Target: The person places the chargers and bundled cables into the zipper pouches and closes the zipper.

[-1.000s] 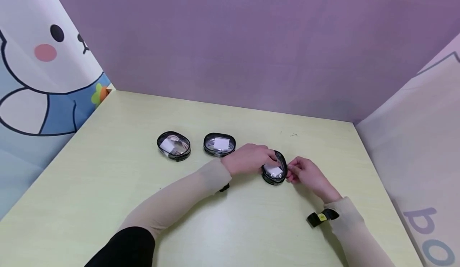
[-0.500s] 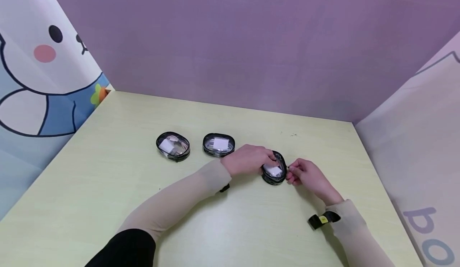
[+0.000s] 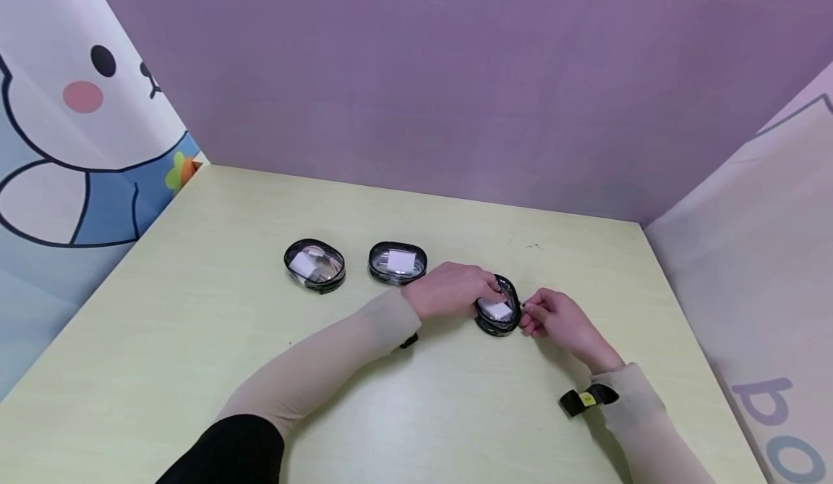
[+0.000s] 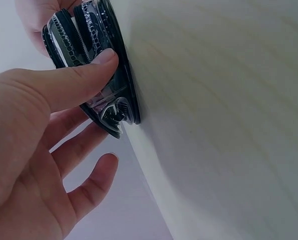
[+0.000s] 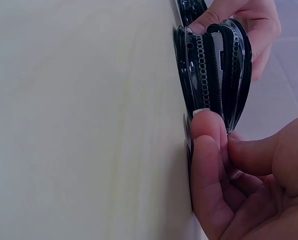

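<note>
An oval clear zippered pouch with black trim stands at the right of the group, something white inside it. My left hand grips it from the left, the thumb along its side and other fingers behind. On its opposite side my right hand pinches at the end of the zipper, thumb against curled fingers; the zipper pull is mostly hidden by the fingertips. The zipper's two toothed edges stand apart, with a strip of white showing between them in the right wrist view.
Two similar pouches, a middle one and a left one, lie on the pale wooden table. Each holds a white block and cable. A purple panel rises at the back, with printed panels at both sides.
My right hand has shifted very slightly toward the near right, still pinching at the zipper. The left hand keeps its grip on the pouch, and the other pouches stay put.
</note>
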A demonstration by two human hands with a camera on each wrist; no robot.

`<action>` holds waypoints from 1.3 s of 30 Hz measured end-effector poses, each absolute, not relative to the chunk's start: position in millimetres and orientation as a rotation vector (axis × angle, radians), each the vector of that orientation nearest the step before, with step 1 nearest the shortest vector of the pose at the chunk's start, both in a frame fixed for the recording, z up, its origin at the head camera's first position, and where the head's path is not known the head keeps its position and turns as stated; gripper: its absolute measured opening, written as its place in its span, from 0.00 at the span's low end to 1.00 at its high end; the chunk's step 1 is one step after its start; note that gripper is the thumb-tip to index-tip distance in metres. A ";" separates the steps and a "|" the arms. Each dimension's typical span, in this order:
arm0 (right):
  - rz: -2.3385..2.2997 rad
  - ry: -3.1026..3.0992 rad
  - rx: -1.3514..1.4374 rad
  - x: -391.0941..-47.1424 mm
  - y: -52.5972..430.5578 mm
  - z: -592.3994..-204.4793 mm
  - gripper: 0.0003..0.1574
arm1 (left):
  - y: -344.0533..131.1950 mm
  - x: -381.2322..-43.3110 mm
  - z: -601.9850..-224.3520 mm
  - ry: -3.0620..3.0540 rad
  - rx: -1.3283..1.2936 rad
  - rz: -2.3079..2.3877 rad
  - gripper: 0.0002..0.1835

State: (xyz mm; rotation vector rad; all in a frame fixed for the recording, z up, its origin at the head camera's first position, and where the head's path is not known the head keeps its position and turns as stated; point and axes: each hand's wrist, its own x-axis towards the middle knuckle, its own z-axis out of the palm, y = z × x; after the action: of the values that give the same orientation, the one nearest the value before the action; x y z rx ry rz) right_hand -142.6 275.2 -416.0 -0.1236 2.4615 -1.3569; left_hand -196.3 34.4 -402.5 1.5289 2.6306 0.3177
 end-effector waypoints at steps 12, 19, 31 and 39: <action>-1.363 2.451 -0.133 -140.7 274.3 -415.0 0.09 | 33.2 -194.0 -398.6 2.635 1.540 0.277 0.29; -1.337 2.456 -0.150 -140.4 275.0 -414.4 0.09 | 32.6 -193.6 -397.6 2.634 1.549 0.299 0.30; -1.324 2.438 -0.143 -133.7 275.0 -411.2 0.09 | 34.4 -194.1 -397.9 2.649 1.540 0.255 0.30; -1.345 2.423 -0.150 -126.9 274.7 -412.2 0.08 | 33.8 -194.6 -399.2 2.648 1.542 0.260 0.30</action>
State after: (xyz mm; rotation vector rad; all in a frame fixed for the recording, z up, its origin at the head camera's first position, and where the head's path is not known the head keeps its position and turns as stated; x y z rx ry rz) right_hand -126.9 274.7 -412.2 -0.1501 2.4227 -1.3451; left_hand -194.6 33.8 -399.2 1.5422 2.6479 0.2604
